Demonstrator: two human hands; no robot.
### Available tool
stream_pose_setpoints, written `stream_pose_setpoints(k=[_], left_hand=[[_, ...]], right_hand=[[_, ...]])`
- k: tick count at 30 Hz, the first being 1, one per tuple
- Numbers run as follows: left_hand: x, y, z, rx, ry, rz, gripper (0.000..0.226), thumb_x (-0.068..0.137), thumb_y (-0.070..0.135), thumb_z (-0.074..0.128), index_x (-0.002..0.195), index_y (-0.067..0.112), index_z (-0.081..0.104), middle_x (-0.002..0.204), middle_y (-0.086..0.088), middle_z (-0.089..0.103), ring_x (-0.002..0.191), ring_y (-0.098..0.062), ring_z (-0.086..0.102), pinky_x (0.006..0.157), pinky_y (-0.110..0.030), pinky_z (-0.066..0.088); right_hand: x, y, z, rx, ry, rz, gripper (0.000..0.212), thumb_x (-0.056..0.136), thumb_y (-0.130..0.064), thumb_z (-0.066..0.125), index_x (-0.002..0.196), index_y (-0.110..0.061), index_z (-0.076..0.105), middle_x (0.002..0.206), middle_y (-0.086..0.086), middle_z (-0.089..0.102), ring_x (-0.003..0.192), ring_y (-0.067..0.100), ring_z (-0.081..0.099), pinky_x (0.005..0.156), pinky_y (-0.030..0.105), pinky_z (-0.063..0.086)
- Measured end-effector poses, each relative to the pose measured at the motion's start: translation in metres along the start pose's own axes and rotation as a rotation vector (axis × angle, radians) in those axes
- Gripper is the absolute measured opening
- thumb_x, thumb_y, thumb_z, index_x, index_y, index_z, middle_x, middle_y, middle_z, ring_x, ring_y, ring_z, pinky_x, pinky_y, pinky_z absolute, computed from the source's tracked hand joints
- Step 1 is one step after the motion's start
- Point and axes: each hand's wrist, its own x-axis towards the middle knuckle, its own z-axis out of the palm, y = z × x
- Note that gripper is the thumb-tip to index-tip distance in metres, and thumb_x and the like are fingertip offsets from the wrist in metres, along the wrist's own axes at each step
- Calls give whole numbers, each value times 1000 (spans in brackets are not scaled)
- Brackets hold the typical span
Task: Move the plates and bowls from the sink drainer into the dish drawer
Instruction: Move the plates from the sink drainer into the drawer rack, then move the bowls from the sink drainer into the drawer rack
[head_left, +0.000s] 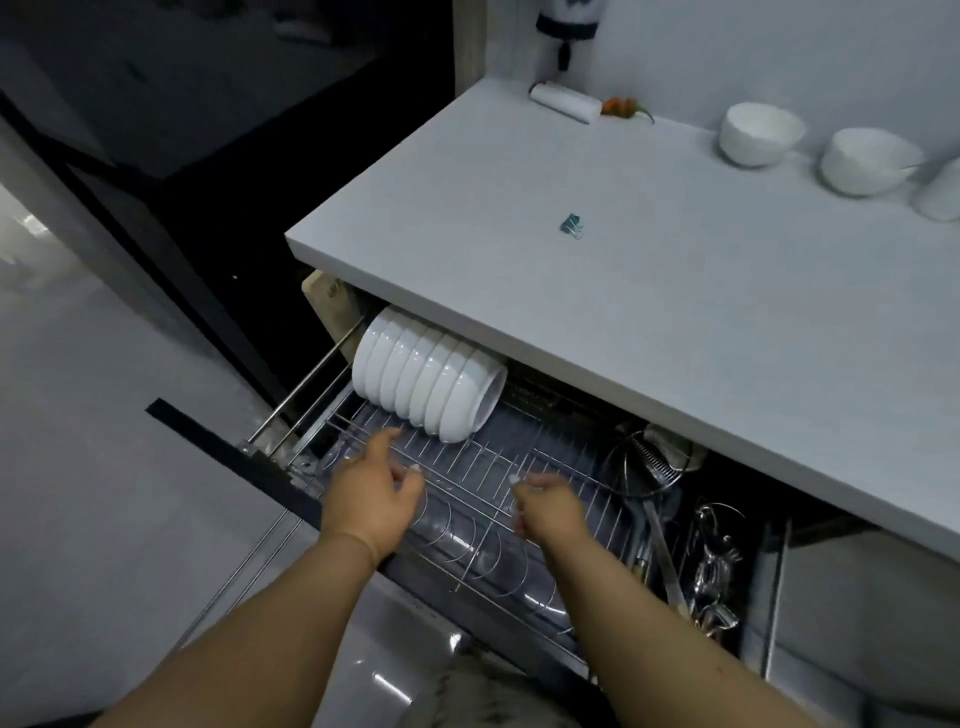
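The dish drawer (524, 467) is pulled out under the white counter, its wire rack showing. Several white bowls (431, 379) stand on edge in a row at the rack's back left. Clear glass plates (467, 540) stand in the front slots. My left hand (371, 488) hovers over the rack's front left with fingers spread, holding nothing. My right hand (548, 506) is above the middle of the rack, fingers curled loosely, nothing visible in it. Two white bowls (761, 132) (870, 161) sit upright on the counter at the far right.
Ladles, a skimmer and cutlery (675, 525) fill the drawer's right side. On the counter (623, 291) lie a green binder clip (571, 225), a white roll (563, 102) and a chilli pepper (623, 106). A dark fridge (156, 182) stands at the left.
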Motion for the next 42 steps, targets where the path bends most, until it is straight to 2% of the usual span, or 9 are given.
stream_pose_setpoints(k=[2,5,10,16,23,27,32,38,42], left_hand=[[-19,12,2,-22,-14,6,49,92,29,54,138,20,40,82,17,57,86,-17,60,82,-39,53],[-48,30,6,-28,-67,38,50,92,30,52,139,22,37,80,13,59,80,-15,62,80,-37,53],[-84,67,14,-57,-106,123,49,93,27,52,140,23,37,75,10,60,77,-10,60,79,-35,51],[-113,128,33,-58,-177,245,51,93,26,51,141,21,36,77,8,62,79,-12,60,80,-34,50],[-146,219,76,-2,-286,465,57,91,26,54,144,24,33,80,10,63,79,-10,60,73,-28,46],[-170,278,107,0,-367,615,59,90,27,54,144,22,33,76,10,63,79,-9,60,78,-29,49],[-214,357,164,-16,-450,753,56,92,25,52,144,24,33,76,11,62,76,-8,60,72,-29,48],[-296,443,247,-18,-628,902,54,92,24,51,143,26,33,71,11,59,74,-11,59,74,-32,51],[-354,496,295,-17,-735,1029,55,91,23,52,143,23,34,69,9,60,75,-10,61,79,-34,53]], right_hand=[[-17,1,-13,43,4,-25,20,91,-21,62,104,-8,54,68,3,49,49,15,48,40,19,39],[-46,-2,-32,76,9,-84,16,93,-23,60,84,-13,51,70,5,50,51,16,50,48,24,44],[-94,1,-71,149,32,-131,18,93,-26,58,97,-9,55,71,2,50,50,15,51,47,25,43],[-149,2,-149,240,163,-197,15,96,-21,54,87,-9,53,70,5,52,53,15,51,51,25,46],[-188,12,-245,403,311,-251,26,97,-19,53,72,-12,48,64,4,49,50,15,46,46,23,41],[-208,28,-311,492,445,-296,22,96,-14,52,75,-11,50,66,6,51,51,15,48,45,22,42],[-241,62,-421,572,662,-309,21,95,-16,54,75,-10,53,67,7,54,53,17,51,50,25,45],[-297,127,-550,569,998,-304,21,93,-20,55,73,-12,56,70,5,61,64,21,59,73,41,54],[-340,175,-632,621,1250,-257,18,91,-23,56,74,-17,59,75,4,63,69,22,60,78,45,55]])
